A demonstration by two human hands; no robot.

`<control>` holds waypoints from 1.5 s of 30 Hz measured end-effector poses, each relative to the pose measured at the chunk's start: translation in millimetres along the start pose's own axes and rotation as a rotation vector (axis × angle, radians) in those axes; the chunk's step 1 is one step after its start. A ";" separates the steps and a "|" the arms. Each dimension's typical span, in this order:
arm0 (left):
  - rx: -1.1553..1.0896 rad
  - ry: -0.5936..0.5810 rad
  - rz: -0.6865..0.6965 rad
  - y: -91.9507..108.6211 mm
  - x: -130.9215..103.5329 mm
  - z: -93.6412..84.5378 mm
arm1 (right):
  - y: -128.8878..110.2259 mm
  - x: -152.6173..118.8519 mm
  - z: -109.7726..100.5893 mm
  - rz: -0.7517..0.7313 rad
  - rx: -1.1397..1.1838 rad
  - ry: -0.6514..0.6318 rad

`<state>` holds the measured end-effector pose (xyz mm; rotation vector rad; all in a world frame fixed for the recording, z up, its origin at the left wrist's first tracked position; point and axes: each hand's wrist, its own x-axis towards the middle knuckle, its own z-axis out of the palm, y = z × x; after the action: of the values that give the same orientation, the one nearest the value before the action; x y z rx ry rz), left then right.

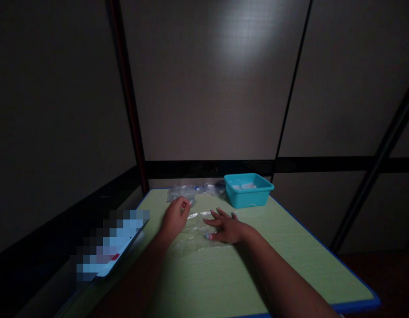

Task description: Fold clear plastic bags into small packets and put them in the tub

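A clear plastic bag point(194, 229) lies flat across the middle of the green table. Spread over its right part is my right hand point(226, 227), palm down, fingers apart and holding nothing. At the bag's upper left is my left hand point(177, 215), its fingers curled together towards the thumb. Whatever is between those fingertips is too small and dim to make out. Just beyond the left hand, another clear plastic bag point(181, 192) rests near the table's far edge, with crumpled clear plastic point(211, 189) beside it.
A turquoise plastic basin point(247, 199) with whitish items inside stands at the far right of the green table point(197, 285). A lit, partly blurred screen point(116, 251) slants along the left edge. Dark panels point(211, 88) rise behind the table.
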<state>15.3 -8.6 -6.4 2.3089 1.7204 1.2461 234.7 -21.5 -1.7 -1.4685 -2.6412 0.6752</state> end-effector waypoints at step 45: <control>-0.092 -0.522 0.157 -1.3 -19.0 15.2 | 4.6 11.8 8.2 -0.133 0.237 0.276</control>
<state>21.6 -16.9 -28.4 2.4556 1.3013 0.6266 229.9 -12.6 -12.9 -1.2128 -2.3348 0.6899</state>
